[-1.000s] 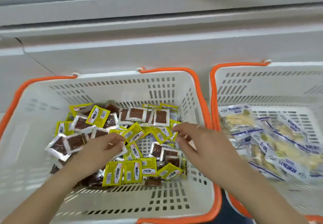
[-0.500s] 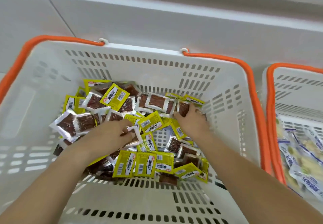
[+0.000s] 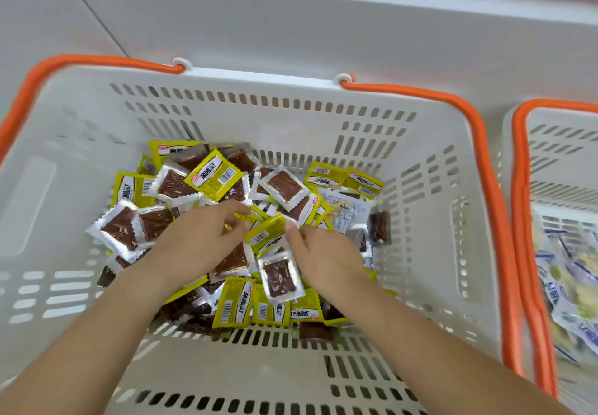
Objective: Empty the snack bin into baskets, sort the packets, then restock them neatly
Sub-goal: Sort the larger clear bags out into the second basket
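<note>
Both hands were sunk in the packet heap inside the white basket (image 3: pixel 265 113). The left hand (image 3: pixel 200 240) was curled around packets beneath it, and the right hand (image 3: pixel 326 259) was pinching a yellow packet (image 3: pixel 265 236) held between the two hands. A pale odd packet (image 3: pixel 348 212) lay just beyond the right hand. For good sorting, it was judged that strays should be lifted singly and carried to the second basket (image 3: pixel 563 162), well to the right hand's outer side.

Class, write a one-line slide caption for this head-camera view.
Both hands, left hand and right hand, sort yellow snack packets inside a white basket.
</note>
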### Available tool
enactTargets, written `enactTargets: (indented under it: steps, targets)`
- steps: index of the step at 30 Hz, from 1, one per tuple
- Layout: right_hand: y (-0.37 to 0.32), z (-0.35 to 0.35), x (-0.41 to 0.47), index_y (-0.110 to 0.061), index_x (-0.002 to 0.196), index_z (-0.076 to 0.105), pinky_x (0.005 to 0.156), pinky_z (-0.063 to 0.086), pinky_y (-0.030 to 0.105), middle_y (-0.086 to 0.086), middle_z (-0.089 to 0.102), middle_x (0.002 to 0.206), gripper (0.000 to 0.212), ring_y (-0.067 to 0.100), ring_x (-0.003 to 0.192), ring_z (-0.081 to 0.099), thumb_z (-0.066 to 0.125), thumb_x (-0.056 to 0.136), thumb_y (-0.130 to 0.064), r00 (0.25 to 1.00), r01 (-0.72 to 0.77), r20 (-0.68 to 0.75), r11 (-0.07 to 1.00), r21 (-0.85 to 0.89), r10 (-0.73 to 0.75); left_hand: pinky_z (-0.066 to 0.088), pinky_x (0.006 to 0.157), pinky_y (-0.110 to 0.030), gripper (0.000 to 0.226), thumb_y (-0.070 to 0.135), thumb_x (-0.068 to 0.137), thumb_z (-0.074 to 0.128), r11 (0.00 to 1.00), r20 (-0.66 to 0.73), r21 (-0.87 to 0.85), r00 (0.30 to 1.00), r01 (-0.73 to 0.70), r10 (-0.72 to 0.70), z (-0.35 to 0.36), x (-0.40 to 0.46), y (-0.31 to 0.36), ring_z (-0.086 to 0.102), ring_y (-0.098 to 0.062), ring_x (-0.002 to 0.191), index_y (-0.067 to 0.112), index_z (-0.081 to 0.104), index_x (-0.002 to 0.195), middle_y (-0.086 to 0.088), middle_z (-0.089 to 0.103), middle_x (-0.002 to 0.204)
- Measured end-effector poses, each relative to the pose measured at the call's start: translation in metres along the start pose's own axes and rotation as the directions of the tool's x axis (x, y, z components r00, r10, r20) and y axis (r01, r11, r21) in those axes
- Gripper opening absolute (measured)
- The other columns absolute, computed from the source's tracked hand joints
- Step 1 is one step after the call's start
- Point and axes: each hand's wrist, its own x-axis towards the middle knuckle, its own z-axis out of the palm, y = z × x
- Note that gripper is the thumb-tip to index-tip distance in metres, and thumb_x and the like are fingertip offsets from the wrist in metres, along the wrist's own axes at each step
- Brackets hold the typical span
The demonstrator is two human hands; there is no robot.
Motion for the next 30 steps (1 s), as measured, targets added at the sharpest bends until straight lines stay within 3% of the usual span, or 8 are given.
enactTargets:
  steps: [2,4,9,13,18,24,27,30]
  targets:
    - [0.01,-0.005,0.011,-0.015,0.086,0.056,0.057,0.038,0.031,0.003,0.057,0.075,0.045,0.029,0.079,0.059,0.026,0.101,-0.045,0.987,-0.052,-0.152,0.998,-0.026,0.048,0.051,0.077,-0.035,0.027,0.039,0.095,0.049,0.999,-0.01,0.024,1.0,-0.021,0.022,0.002,0.0,0.003,0.063,-0.009,0.081,0.033,0.058,0.119,0.021,0.06,0.088]
    - [0.031,-0.008,0.028,-0.012,0.114,0.058,0.075,0.046,0.036,0.011,0.062,0.107,0.034,0.03,0.105,0.057,0.038,0.099,-0.034,0.953,-0.137,-0.273,0.991,-0.008,0.13,0.051,0.076,-0.033,0.027,0.039,0.096,0.048,0.998,0.016,0.052,0.999,-0.045,0.044,0.006,-0.001,0.008,0.063,-0.01,0.082,0.034,0.057,0.121,0.021,0.06,0.091]
    - [0.052,0.005,0.042,-0.003,0.15,0.013,0.11,0.029,0.041,0.023,0.018,0.155,0.066,0.032,0.144,0.016,0.038,0.099,-0.038,0.948,-0.309,-0.068,0.95,0.036,0.311,0.049,0.075,-0.027,0.031,0.041,0.097,0.046,0.993,0.129,0.089,0.99,-0.075,0.063,0.013,-0.002,0.011,0.063,-0.006,0.085,0.034,0.054,0.126,0.016,0.064,0.099]
    - [0.052,-0.002,0.045,0.002,0.145,0.02,0.103,0.035,0.041,0.022,0.036,0.143,0.073,0.035,0.132,0.033,0.042,0.095,-0.046,0.945,-0.322,-0.07,0.946,-0.026,0.319,0.051,0.071,-0.029,0.032,0.042,0.097,0.045,0.991,0.15,0.107,0.987,-0.079,0.063,0.011,-0.002,0.005,0.064,-0.005,0.075,0.033,0.053,0.127,0.014,0.066,0.103]
    - [0.054,-0.001,0.042,0.0,0.13,0.039,0.07,0.04,0.031,0.014,0.061,0.114,0.066,0.032,0.105,0.058,0.051,0.09,-0.052,0.909,-0.416,0.093,0.881,0.226,0.405,0.048,0.071,-0.027,0.031,0.039,0.098,0.045,0.99,0.151,0.101,0.986,-0.093,0.078,0.011,-0.001,0.007,0.061,-0.007,0.08,0.032,0.054,0.127,0.016,0.059,0.095]
    - [0.037,-0.01,0.041,-0.007,0.104,0.05,0.052,0.031,0.026,0.002,0.045,0.072,0.032,0.02,0.064,0.047,0.061,0.084,-0.03,0.877,-0.467,0.185,0.701,0.539,0.443,0.04,0.061,-0.02,0.031,0.041,0.098,0.044,0.99,0.165,0.085,0.982,-0.11,0.095,0.014,0.0,0.006,0.058,-0.004,0.076,0.032,0.054,0.126,0.014,0.058,0.097]
    - [0.017,-0.018,0.033,-0.008,0.123,0.049,0.051,0.036,0.028,0.001,0.046,0.079,0.041,0.015,0.055,0.042,0.059,0.084,-0.018,0.906,-0.401,0.205,0.594,0.698,0.37,0.043,0.066,-0.022,0.031,0.041,0.097,0.046,0.994,0.079,0.016,0.992,-0.105,0.103,0.013,-0.001,0.01,0.059,-0.003,0.078,0.033,0.053,0.126,0.017,0.059,0.098]
    - [-0.004,-0.025,0.015,-0.017,0.138,0.037,0.065,0.055,0.032,0.002,0.053,0.093,0.054,0.016,0.069,0.059,0.061,0.089,-0.016,0.934,-0.352,0.254,0.527,0.773,0.252,0.045,0.08,-0.024,0.045,0.054,0.087,0.055,0.962,0.011,-0.262,0.997,-0.074,0.08,0.009,-0.003,0.019,0.058,0.002,0.093,0.038,0.049,0.128,0.025,0.058,0.106]
